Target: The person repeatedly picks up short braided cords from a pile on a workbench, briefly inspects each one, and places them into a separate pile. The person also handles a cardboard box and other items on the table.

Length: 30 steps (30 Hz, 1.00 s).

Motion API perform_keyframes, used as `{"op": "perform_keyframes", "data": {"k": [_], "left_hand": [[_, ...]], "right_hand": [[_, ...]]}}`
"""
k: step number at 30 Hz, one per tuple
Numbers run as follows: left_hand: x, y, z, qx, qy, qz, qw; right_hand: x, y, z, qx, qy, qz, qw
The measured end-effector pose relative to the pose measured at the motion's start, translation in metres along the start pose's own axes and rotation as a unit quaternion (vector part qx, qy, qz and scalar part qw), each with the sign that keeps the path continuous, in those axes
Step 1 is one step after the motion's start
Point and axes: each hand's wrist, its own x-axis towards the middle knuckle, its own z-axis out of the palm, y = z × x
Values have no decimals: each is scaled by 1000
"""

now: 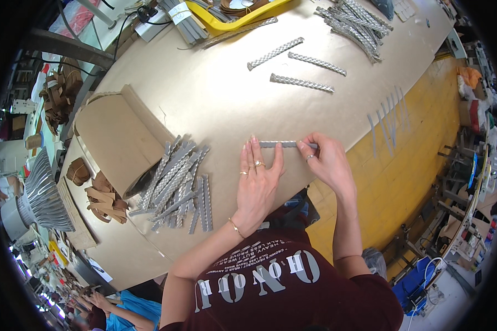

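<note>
A narrow silvery braided strap (283, 144) with a grey strip along it lies crosswise on the table in front of me. My left hand (258, 175) rests flat over its left end, fingers stretched and slightly apart. At the right end, my right hand (327, 161) pinches the grey strip between thumb and fingers; the fingertips partly hide that end. To the left lies a pile of similar grey-backed braided straps (174, 179). Three loose braided straps, among them a slanted one (302, 83), lie farther off beyond my hands.
A cardboard roll (119, 135) stands beside the pile, with brown leather-like scraps (106, 198) near it. Thin grey strips (385, 122) hang along the table's right edge. At the back are a braided bundle (359, 25) and a yellow tray (232, 26). A co-worker's arm (124, 314) shows lower left.
</note>
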Motion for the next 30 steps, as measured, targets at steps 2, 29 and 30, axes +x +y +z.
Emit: {"op": "perform_keyframes", "data": {"k": [2,29,30], "left_hand": [[1,1,-1,34,-3,11,999],[7,13,-1,70,-26,-1,997],[7,12,-1,71,-26,-1,997]], "right_hand": [[0,1,3,-2,17,-16,1000],[-13,21,23,58,173,14,983],[-13,22,24,52,174,14,983]]}}
